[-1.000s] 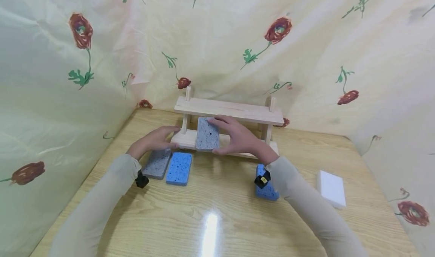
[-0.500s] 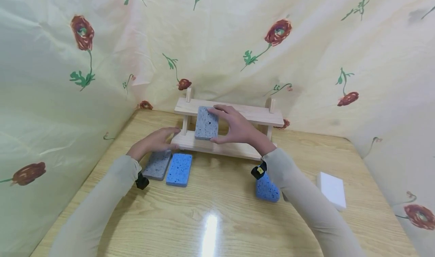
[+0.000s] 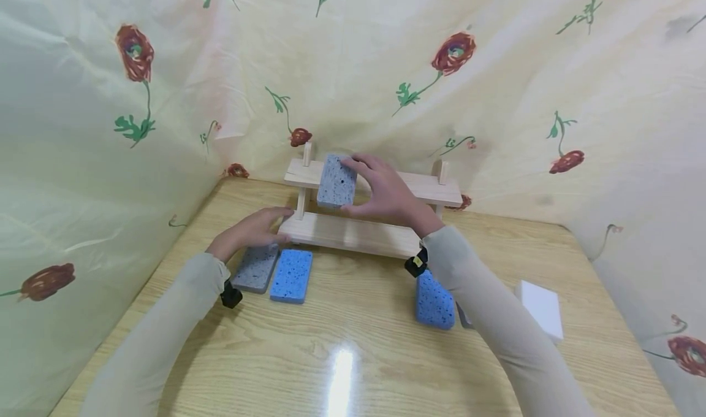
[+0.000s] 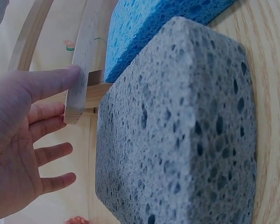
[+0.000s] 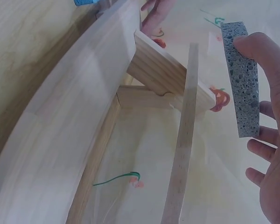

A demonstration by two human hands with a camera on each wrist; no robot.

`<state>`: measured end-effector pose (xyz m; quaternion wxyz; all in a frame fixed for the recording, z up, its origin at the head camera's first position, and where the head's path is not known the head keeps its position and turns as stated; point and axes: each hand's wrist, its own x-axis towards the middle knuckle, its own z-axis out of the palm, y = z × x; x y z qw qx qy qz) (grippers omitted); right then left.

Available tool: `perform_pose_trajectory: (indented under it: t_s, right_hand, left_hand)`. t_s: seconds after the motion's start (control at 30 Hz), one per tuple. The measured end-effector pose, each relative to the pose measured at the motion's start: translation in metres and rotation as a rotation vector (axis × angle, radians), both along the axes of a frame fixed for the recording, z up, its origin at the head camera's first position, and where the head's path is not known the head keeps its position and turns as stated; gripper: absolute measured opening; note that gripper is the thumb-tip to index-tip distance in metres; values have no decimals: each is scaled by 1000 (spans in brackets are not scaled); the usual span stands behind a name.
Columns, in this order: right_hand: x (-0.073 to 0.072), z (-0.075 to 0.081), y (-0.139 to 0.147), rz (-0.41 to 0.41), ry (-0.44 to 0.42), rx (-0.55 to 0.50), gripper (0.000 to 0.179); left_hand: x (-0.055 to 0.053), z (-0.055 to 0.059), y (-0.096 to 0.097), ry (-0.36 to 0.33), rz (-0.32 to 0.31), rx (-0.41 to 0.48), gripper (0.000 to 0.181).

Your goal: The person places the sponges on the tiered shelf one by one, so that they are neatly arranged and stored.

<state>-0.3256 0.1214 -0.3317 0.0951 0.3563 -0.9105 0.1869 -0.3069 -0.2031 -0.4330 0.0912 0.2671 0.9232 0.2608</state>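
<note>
A speckled grey sponge is pinched upright between the thumb and fingers of my right hand. It hangs in front of the upper board of a two-tier wooden shelf. In the right wrist view the sponge shows edge-on, apart from the wood. My left hand grips the left end of the lower board; in the left wrist view its thumb presses the board edge, with fingertips at the end. Below that hand lie another grey sponge and a blue sponge.
On the right of the wooden table lies a second blue sponge. A grey item beside it is mostly hidden by the right sleeve. Farther right is a white block. Flowered cloth hangs behind the shelf.
My right hand has lifted the grey sponge from in front of the lower board up to the height of the upper board. The left hand has stayed at the shelf's end.
</note>
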Motion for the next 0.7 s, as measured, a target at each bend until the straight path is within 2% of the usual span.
perform_pose_trajectory:
  t_s: [0.4, 0.7]
  right_hand:
    - [-18, 6, -10, -18, 0, 21, 98]
    - [-35, 4, -11, -32, -24, 21, 99]
  left_hand:
    - [0, 0, 0, 7, -2, -5, 71]
    - [0, 0, -2, 9, -5, -5, 71]
